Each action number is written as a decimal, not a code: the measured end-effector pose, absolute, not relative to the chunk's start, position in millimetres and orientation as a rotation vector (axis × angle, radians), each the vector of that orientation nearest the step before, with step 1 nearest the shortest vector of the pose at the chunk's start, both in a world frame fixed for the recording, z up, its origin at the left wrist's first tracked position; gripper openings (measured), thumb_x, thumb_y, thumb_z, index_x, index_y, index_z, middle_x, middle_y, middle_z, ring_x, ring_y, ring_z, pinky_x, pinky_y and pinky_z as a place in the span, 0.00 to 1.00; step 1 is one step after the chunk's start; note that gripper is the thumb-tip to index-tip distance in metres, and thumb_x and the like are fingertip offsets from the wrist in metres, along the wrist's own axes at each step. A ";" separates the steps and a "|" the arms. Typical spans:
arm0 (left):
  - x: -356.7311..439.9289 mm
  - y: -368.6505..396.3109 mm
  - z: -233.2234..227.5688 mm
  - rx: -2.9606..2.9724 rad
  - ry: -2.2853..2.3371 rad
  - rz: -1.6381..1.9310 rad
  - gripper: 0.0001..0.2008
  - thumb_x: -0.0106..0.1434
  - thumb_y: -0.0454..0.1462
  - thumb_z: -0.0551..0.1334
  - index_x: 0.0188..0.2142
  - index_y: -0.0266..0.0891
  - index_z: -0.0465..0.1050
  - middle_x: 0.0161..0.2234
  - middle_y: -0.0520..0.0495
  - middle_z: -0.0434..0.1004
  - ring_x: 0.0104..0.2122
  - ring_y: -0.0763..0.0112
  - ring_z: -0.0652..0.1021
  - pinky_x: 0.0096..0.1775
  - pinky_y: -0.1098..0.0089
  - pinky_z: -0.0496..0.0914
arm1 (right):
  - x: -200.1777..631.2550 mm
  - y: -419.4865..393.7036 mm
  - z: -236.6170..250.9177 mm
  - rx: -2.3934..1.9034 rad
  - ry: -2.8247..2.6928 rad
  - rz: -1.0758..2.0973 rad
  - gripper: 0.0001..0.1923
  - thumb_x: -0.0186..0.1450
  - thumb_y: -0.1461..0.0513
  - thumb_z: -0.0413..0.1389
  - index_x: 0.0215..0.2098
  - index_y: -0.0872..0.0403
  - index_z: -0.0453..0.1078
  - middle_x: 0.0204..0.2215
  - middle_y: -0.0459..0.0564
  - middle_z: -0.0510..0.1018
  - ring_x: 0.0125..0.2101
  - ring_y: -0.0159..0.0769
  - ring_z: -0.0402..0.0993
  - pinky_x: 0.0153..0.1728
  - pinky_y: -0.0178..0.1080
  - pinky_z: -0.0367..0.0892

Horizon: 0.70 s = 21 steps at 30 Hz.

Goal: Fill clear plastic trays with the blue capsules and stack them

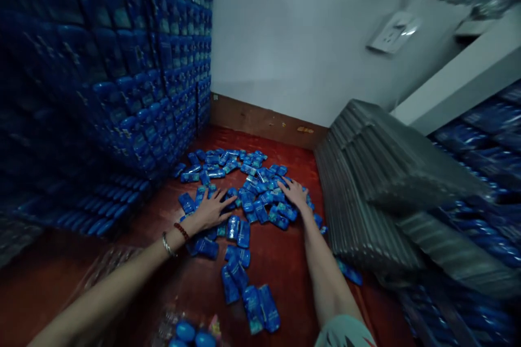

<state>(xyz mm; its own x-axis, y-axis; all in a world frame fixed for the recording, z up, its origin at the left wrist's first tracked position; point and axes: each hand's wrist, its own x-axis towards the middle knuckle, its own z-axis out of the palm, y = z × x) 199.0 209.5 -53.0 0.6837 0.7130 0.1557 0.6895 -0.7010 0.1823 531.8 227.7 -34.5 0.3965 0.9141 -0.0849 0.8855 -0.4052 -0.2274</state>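
Many small blue packets (260, 211) lie loose in a spread heap on the red surface (280, 265). My left hand (211, 210), with a beaded bracelet and a silver bangle at the wrist, rests over packets on the heap's left side, fingers spread. Over the heap's right side is my right hand (293, 193), its fingers also apart and touching or just above the packets. Neither hand is closed round a packet. Nearer to me, a few packets (260, 309) lie between my forearms. Print on the packets is too blurred to read.
Tall stacked rows of blue packets (134, 87) rise at the left. Grey ribbed trays (362, 190) lean in stacks at the right, with more blue packets (488, 141) behind. A white wall (285, 38) bears a power socket (393, 32). Blue egg-shaped pieces (185, 331) sit at the bottom.
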 end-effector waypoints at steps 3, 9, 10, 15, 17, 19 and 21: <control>183.7 201.8 -56.4 2.723 1.294 0.329 0.25 0.66 0.45 0.52 0.62 0.49 0.54 0.61 0.39 0.57 0.61 0.48 0.58 0.57 0.40 0.47 | 498.8 224.3 -45.5 -2.344 -1.902 0.258 0.29 0.66 0.43 0.40 0.61 0.40 0.56 0.63 0.52 0.56 0.62 0.47 0.49 0.58 0.63 0.38; 145.3 172.1 -43.9 2.534 1.442 0.330 0.20 0.68 0.45 0.48 0.54 0.42 0.65 0.61 0.39 0.57 0.61 0.51 0.58 0.58 0.44 0.51 | 442.0 198.9 -35.9 -1.848 -2.375 0.409 0.29 0.64 0.43 0.46 0.59 0.42 0.59 0.66 0.50 0.45 0.64 0.51 0.42 0.58 0.64 0.39; 142.4 168.9 -39.7 2.505 1.439 0.364 0.20 0.68 0.45 0.47 0.54 0.41 0.65 0.61 0.39 0.58 0.60 0.53 0.59 0.58 0.46 0.51 | 431.1 193.7 -32.3 -1.782 -2.421 0.465 0.29 0.63 0.43 0.48 0.59 0.42 0.59 0.66 0.50 0.47 0.64 0.51 0.41 0.58 0.64 0.39; 147.2 161.8 -27.9 2.593 1.147 0.354 0.26 0.66 0.47 0.52 0.61 0.43 0.55 0.63 0.41 0.53 0.62 0.55 0.55 0.60 0.46 0.47 | 357.5 153.6 -26.9 -1.681 -2.486 0.578 0.28 0.67 0.45 0.42 0.61 0.45 0.58 0.63 0.52 0.56 0.64 0.51 0.42 0.58 0.61 0.44; 148.0 157.1 -32.6 2.643 1.077 0.236 0.26 0.65 0.44 0.54 0.61 0.44 0.54 0.63 0.41 0.54 0.62 0.53 0.55 0.59 0.42 0.43 | 331.8 132.3 -31.7 -1.709 -2.518 0.486 0.27 0.67 0.47 0.42 0.60 0.47 0.59 0.64 0.55 0.54 0.64 0.52 0.42 0.57 0.64 0.43; 141.7 148.5 -40.7 2.663 1.105 0.208 0.25 0.66 0.41 0.53 0.61 0.43 0.54 0.62 0.41 0.56 0.62 0.54 0.56 0.59 0.43 0.42 | 318.6 112.9 -36.9 -1.717 -2.534 0.341 0.25 0.68 0.49 0.44 0.60 0.49 0.59 0.64 0.57 0.54 0.64 0.53 0.42 0.56 0.67 0.40; 128.5 137.3 -48.3 2.674 1.160 0.261 0.22 0.67 0.39 0.50 0.61 0.42 0.55 0.61 0.42 0.58 0.62 0.57 0.55 0.60 0.44 0.41 | 318.5 97.1 -38.9 -1.730 -2.516 0.220 0.23 0.68 0.52 0.44 0.60 0.48 0.59 0.63 0.56 0.55 0.63 0.52 0.44 0.55 0.69 0.36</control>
<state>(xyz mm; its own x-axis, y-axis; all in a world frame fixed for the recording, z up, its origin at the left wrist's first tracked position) 128.5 137.3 -48.3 0.6738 0.7350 0.0763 0.6968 -0.6664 0.2654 318.5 97.1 -38.9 -0.3591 0.9332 -0.0150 0.9216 0.3520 -0.1637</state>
